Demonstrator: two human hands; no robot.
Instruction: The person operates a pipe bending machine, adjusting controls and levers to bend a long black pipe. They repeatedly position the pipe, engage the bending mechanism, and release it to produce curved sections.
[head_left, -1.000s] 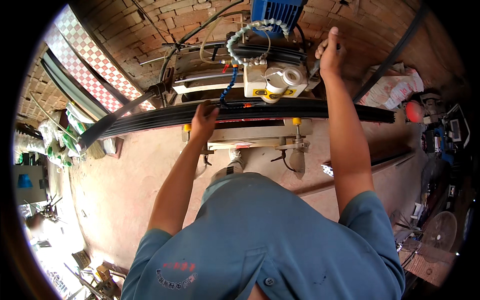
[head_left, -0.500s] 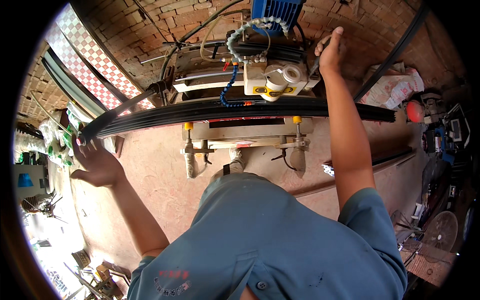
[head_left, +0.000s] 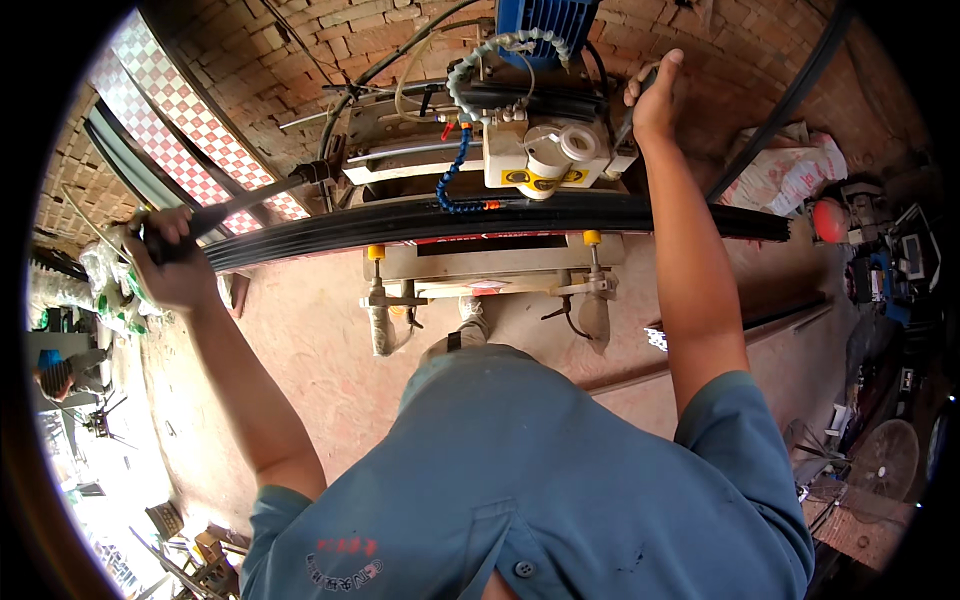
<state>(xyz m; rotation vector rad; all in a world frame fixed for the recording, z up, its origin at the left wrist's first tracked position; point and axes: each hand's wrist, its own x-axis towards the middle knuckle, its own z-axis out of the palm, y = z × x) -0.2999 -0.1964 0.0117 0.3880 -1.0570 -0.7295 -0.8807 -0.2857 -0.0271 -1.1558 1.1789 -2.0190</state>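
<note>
My left hand (head_left: 178,262) is closed around the black grip of a long lever (head_left: 245,200) on the machine's left side. My right hand (head_left: 656,100), thumb raised, wraps round a dark handle (head_left: 624,128) at the right of the machine head. A long black ribbed profile (head_left: 345,232) lies across the machine bed under two yellow-tipped clamps (head_left: 376,253). Above the profile sits the white machine head (head_left: 505,155) with a clear round cover. A blue segmented hose (head_left: 447,185) ends in an orange nozzle just over the profile.
A blue motor (head_left: 545,18) stands behind the head, near a brick wall (head_left: 270,80). Red-and-white checked panels (head_left: 195,115) lean at the left. White sacks (head_left: 785,170) lie at the right, with a fan (head_left: 882,465) lower down. A dark bar slants past the upper right.
My left hand has gone from open, fingers spread by the lever's end, to closed around its grip. My right hand stays on its handle, barely shifted.
</note>
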